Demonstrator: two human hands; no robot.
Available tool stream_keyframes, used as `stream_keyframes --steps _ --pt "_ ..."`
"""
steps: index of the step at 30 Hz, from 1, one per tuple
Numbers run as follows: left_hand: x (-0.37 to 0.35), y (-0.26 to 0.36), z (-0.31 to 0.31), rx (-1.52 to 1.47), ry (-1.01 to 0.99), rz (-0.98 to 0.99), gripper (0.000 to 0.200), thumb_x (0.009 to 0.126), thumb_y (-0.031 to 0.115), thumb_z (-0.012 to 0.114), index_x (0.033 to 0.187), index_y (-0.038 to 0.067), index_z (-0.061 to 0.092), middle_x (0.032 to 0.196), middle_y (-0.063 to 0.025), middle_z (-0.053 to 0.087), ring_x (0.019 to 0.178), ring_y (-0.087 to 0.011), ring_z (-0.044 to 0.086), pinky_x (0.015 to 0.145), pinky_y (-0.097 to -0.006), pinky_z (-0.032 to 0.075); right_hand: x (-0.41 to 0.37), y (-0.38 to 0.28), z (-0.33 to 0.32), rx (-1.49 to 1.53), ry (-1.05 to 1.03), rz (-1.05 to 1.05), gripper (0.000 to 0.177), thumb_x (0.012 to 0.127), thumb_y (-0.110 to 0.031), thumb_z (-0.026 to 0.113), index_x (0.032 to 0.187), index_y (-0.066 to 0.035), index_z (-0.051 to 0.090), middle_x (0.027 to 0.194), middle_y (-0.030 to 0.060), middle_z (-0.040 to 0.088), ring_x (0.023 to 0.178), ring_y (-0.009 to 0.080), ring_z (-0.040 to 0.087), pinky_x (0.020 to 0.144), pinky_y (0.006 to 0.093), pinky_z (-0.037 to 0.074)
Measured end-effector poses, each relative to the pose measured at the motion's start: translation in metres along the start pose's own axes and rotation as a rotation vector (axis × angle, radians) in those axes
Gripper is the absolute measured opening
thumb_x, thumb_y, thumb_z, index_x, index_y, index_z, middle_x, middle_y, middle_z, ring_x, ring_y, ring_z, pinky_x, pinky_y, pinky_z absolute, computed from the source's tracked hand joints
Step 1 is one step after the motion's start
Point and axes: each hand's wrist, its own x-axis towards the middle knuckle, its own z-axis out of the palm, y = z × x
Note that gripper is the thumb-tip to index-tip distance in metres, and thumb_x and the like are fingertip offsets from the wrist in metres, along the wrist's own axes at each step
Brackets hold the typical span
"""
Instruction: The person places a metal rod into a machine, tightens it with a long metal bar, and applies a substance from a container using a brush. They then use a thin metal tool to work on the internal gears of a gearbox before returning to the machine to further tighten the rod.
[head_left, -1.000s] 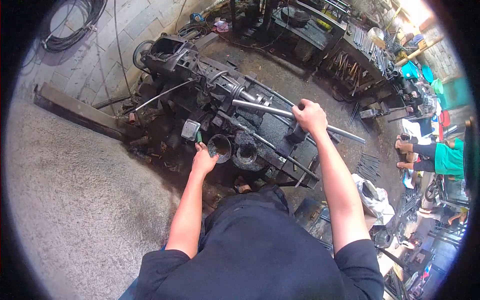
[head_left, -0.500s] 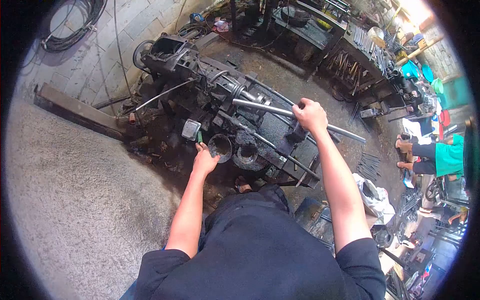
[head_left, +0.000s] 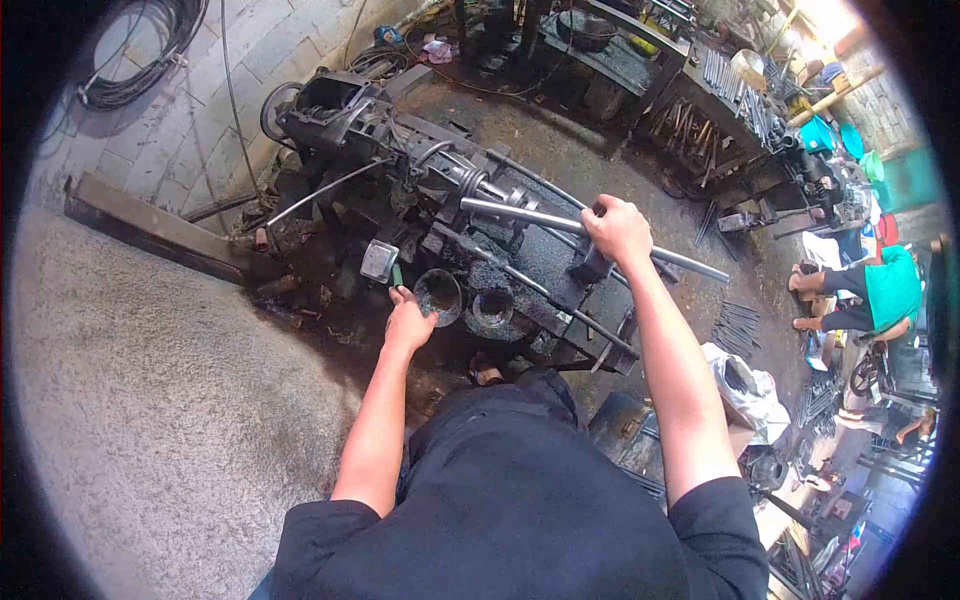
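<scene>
My right hand (head_left: 618,232) is closed round a long grey metal bar (head_left: 520,213), which lies slantwise above a dark, oily lathe-like machine (head_left: 440,165). Fine dark metal chips cover the machine's bed below the bar. My left hand (head_left: 408,322) is closed at the lower end of a short green handle (head_left: 397,274); a square pale metal piece (head_left: 379,260) sits at the handle's upper end. Just right of the left hand is a round bowl (head_left: 440,283), and a second round container (head_left: 492,307) stands beside it.
A concrete slope (head_left: 180,370) fills the left side, below a steel beam (head_left: 150,225). A dark rack (head_left: 690,135) holding rods stands at the back right. More rods (head_left: 737,328) and a white sack (head_left: 745,395) lie to the right. A person in green (head_left: 893,290) bends over at far right.
Both hands keep their grips, and the bar stays nearly in place. The view has shifted slightly. At far right, the person in green has bent or turned a little.
</scene>
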Motion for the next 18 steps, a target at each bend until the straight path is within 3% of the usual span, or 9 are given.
stream_keyframes --steps 18 --pt "-0.004 0.013 -0.002 0.027 -0.01 -0.057 0.102 0.08 0.035 0.07 0.146 -0.012 0.008 0.152 -0.0359 0.009 0.119 -0.0443 0.053 0.098 -0.0431 0.047 0.004 0.0 0.002 0.006 -0.001 -0.006 0.042 0.076 -0.041 0.059 0.103 -0.012 0.071 0.102 0.0176 0.069 0.1 0.0353 0.065 0.088 0.0445 0.052"
